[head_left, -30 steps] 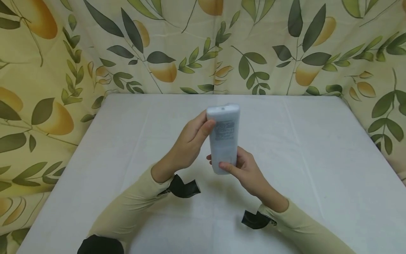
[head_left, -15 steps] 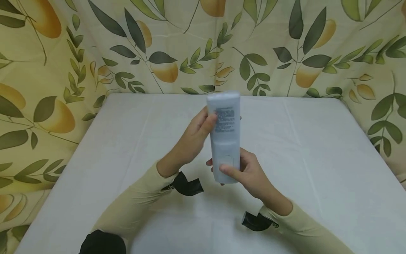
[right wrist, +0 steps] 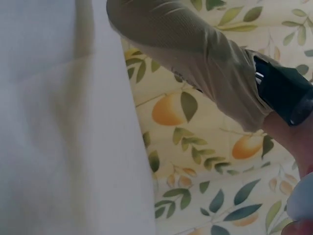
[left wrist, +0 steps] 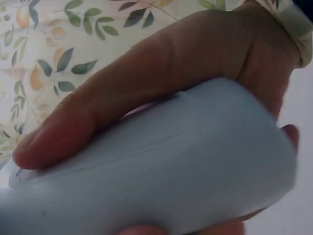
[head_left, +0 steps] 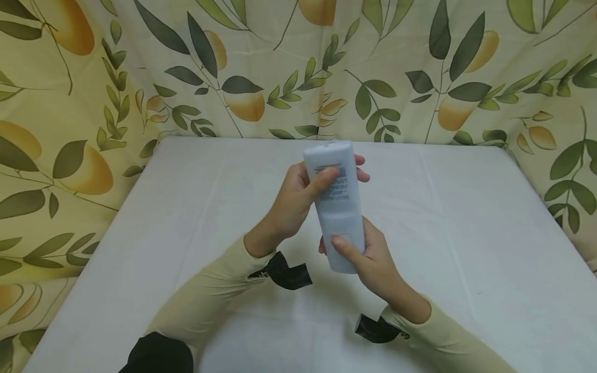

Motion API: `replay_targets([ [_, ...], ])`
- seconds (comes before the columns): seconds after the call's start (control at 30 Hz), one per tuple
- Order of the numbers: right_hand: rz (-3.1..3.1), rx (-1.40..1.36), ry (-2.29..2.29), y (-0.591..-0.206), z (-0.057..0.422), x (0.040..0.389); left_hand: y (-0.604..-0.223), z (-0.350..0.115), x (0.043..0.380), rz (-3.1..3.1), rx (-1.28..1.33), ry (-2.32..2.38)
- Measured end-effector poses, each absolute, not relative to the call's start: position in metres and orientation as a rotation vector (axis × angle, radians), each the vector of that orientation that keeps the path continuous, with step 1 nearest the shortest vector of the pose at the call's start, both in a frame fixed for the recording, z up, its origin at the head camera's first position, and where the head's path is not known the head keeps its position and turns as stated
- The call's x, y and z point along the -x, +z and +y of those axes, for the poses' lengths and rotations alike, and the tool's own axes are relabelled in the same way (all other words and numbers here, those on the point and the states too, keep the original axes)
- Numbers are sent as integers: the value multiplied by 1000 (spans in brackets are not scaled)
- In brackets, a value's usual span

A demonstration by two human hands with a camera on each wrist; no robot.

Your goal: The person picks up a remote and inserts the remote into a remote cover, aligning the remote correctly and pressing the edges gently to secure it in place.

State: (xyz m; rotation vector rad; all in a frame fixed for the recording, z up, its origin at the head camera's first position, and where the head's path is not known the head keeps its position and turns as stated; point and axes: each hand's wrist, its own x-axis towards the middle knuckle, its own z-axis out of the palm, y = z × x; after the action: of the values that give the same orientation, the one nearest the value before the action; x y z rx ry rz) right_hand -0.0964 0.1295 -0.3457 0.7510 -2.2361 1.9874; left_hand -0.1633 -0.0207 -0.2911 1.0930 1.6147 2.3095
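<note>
In the head view, a long white plastic object with rounded ends is held tilted above the table, its printed text facing up. My left hand grips its upper part, thumb across the text and fingertips showing past the far edge. Lower down, my right hand holds the other end, its thumb on the face and fingers wrapped behind. The left wrist view shows the object's smooth side close up within the left hand. Only a corner of the object appears in the right wrist view.
A white-covered table lies beneath the hands. Behind it and to the sides hangs a cloth printed with leaves and orange fruit. Black wrist mounts stick out from both sleeves.
My left thumb has slid further right across the printed text, and its fingertips now show past the far edge. The object has tipped its face upward and now leans, its lower end further right.
</note>
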Motion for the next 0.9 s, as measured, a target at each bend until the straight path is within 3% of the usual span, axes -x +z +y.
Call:
replay_targets([
  [0.3,-2196,-717,1886,-334,138,95,-285,-14,158,1517,-1201,2275],
  [0.6,-2231,-906,1812,-340,144,104,-275,-29,156,1654,-1263,2236],
  [0.9,-2271,-909,1545,-350,150,115,-269,-37,141,1776,-1503,2230],
])
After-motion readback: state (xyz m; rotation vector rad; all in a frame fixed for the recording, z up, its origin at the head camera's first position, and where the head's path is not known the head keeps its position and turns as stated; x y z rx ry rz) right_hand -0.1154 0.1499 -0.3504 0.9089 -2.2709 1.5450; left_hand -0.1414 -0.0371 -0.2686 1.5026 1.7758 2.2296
